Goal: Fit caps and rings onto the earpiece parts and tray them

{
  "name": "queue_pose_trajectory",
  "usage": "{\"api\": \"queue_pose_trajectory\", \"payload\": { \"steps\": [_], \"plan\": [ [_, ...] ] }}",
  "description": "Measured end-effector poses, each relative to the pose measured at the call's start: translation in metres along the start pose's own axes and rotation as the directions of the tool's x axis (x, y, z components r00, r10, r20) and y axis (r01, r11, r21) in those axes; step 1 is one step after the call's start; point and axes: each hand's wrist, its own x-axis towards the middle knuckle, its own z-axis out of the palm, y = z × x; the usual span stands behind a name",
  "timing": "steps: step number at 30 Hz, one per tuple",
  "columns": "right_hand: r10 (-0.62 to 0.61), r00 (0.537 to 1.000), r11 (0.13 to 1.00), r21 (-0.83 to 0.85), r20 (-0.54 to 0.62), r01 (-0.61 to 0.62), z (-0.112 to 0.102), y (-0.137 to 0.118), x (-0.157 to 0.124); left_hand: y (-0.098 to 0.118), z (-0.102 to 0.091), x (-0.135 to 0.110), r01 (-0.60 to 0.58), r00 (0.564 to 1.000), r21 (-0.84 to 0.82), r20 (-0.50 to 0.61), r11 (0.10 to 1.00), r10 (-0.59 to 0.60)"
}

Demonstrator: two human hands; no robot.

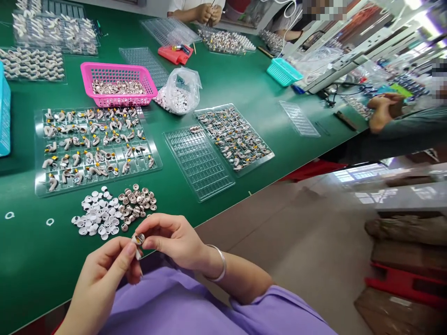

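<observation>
My left hand (111, 267) pinches the stem of a small white earbud housing (138, 240) between thumb and fingers. The housing's round open end faces up, with something orange and metallic inside. At that round end, the thumb and forefinger of my right hand (172, 239) close on its rim; whether they hold a separate small part I cannot tell. Just beyond my hands lie a pile of white round discs (98, 211) and a pile of beige round caps (137, 202). Behind these, a clear tray (157, 158) carries rows of similar housings with orange tabs.
A pink basket (118, 70) of small parts and a plastic bag (185, 90) stand behind the tray. To the right lie a clear tray (202, 172) and a filled tray (237, 135). Other people's hands (209, 14) work across the green table (244, 83). Boxes (401, 307) stand right.
</observation>
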Motion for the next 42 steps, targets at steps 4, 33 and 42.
{"api": "queue_pose_trajectory", "payload": {
  "steps": [4, 33, 42],
  "plan": [
    [-0.068, 0.998, 0.992, -0.108, 0.014, 0.070, 0.000, -0.002, -0.001, -0.001, -0.002, -0.001, -0.005, 1.000, 0.023, 0.004, 1.000, 0.005],
    [-0.324, 0.944, 0.857, -0.403, 0.059, 0.319, -0.001, -0.001, 0.001, 0.012, 0.004, 0.000, -0.167, 0.980, 0.454, -0.024, 0.875, 0.199],
    [-0.260, 0.965, 0.937, -0.236, 0.021, 0.257, -0.007, 0.009, -0.001, 0.023, 0.012, 0.002, -0.258, 0.956, 0.603, 0.044, 0.755, 0.291]
  ]
}}
